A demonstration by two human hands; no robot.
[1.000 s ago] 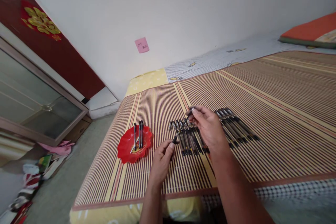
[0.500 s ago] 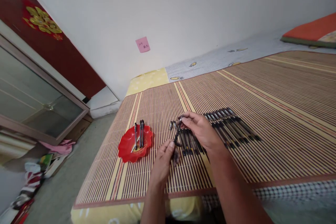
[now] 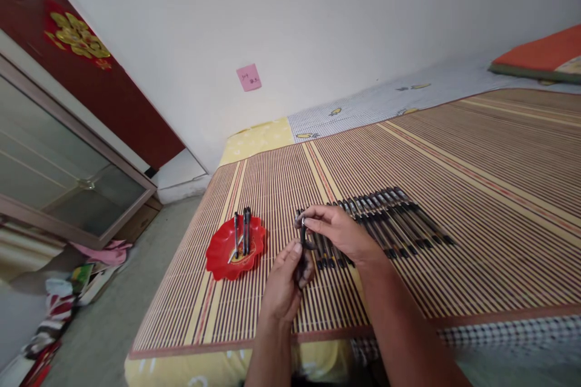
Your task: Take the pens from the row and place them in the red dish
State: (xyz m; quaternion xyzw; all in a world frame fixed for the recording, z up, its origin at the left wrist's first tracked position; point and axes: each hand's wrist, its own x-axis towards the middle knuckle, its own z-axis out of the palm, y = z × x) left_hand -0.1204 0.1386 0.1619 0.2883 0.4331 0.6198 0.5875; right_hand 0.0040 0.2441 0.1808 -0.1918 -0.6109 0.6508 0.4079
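Starting at the far left, beyond the mat [image 3: 181,308], can see a gold ornament [image 3: 79,36] on a dark red panel [image 3: 122,106], too blurred to read as writing. Then, near the mat's left edge, can see a red scalloped dish [image 3: 215,260], holding dark pens [image 3: 246,233] with their upper ends over its far rim, plus a thin white piece [image 3: 235,251]. Above the mat's far left corner, on the wall [image 3: 318,18], can spot a pink note [image 3: 249,77] with dark handwriting, too small to read for certain. Right of the dish, across a bare strip of mat, pinching the lower part of a black pen [image 3: 304,231] between left hand [image 3: 285,272] thumb and fingers; gripping its upper end with right hand [image 3: 338,233] thumb and forefinger, over the mat just in front of the left end of a long pen row [image 3: 399,221]. Can catch pale printing near the tops of the row, too fine to read. Beyond the row, toward the mat's right and far edges, have wide open room; toward its near edge, a bare band. Past the far edge at right, can see an orange folded cloth [image 3: 540,51].
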